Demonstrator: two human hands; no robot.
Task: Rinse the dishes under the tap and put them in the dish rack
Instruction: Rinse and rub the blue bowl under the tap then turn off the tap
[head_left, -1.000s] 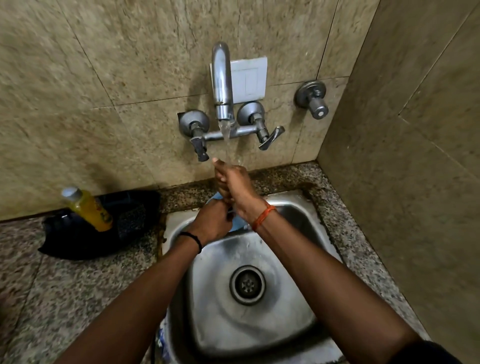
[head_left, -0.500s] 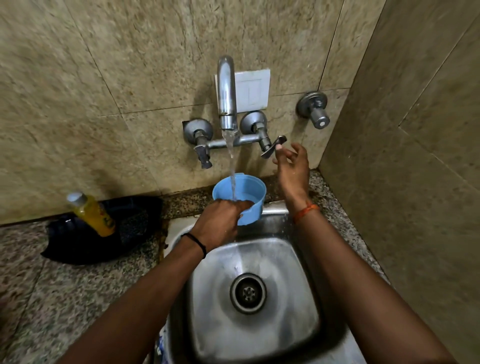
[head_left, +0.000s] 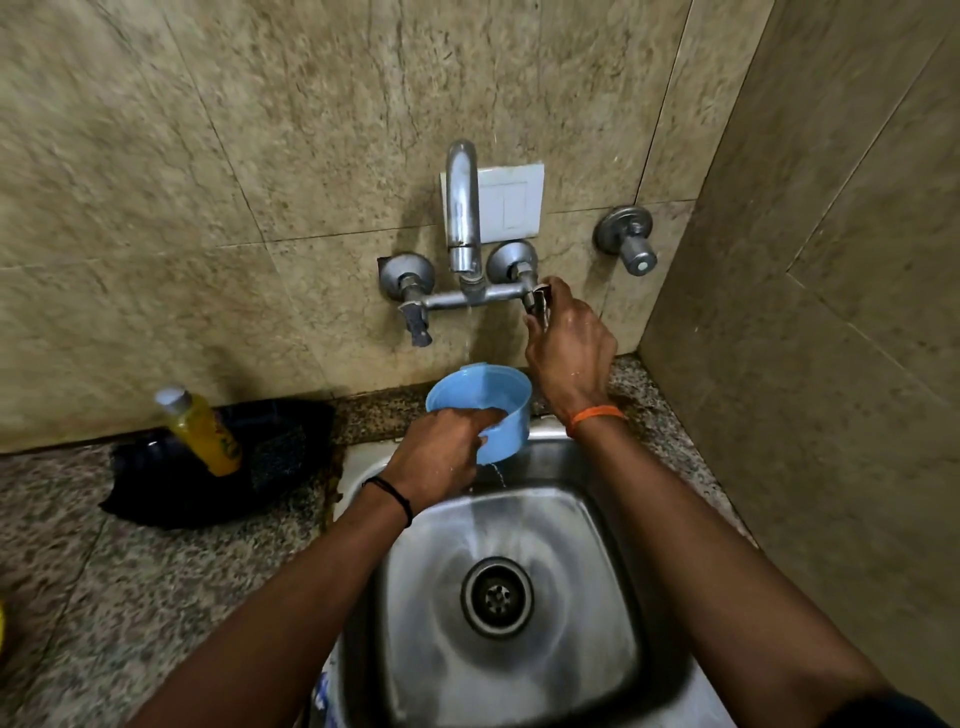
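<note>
2 hands divide the work over the steel sink (head_left: 613, 613): the right hand (head_left: 569, 345) has its fingers curled round the tap's right lever (head_left: 537, 304), likely setting flow, while the left hand (head_left: 441, 457) pinches the blue cup (head_left: 506, 415) by its rim, under the thin stream.

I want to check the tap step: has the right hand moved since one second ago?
Yes. The right hand went from the blue cup under the spout rightwards to grip the right tap handle.
</note>
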